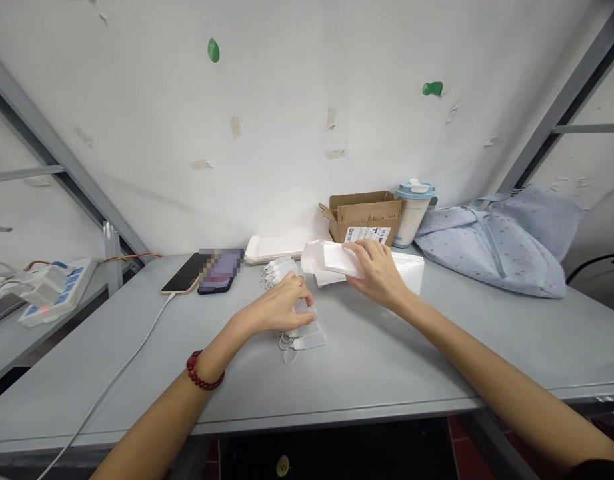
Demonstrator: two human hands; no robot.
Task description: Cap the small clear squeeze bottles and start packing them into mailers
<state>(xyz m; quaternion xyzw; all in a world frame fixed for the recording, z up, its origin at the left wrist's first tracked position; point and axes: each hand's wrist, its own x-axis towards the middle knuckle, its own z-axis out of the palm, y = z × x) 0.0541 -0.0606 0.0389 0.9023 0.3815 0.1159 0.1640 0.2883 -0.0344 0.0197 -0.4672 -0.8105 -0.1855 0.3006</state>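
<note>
My right hand (374,270) grips a flat white box (339,259), raised off the table and tilted; a thin whitish flap (313,255) sticks out at its left end. White glossy packaging (411,272) lies beneath and behind that hand. My left hand (281,303), with a red bead bracelet at the wrist, hovers over a row of translucent white tags (309,341) with thin string loops. Its thumb and fingers are apart, and tags show between them. More of these tags (283,268) lie beyond the hand, overlapping, and the hand hides the middle of the row.
At the back stand an opened cardboard box (367,217) and a blue-lidded cup (414,207). A blue cloth bag (497,247) lies at right. Flat white pieces (274,247) are stacked near the wall. Two phones (184,275) and a charging cable (131,357) lie left, beyond them a power strip (69,287).
</note>
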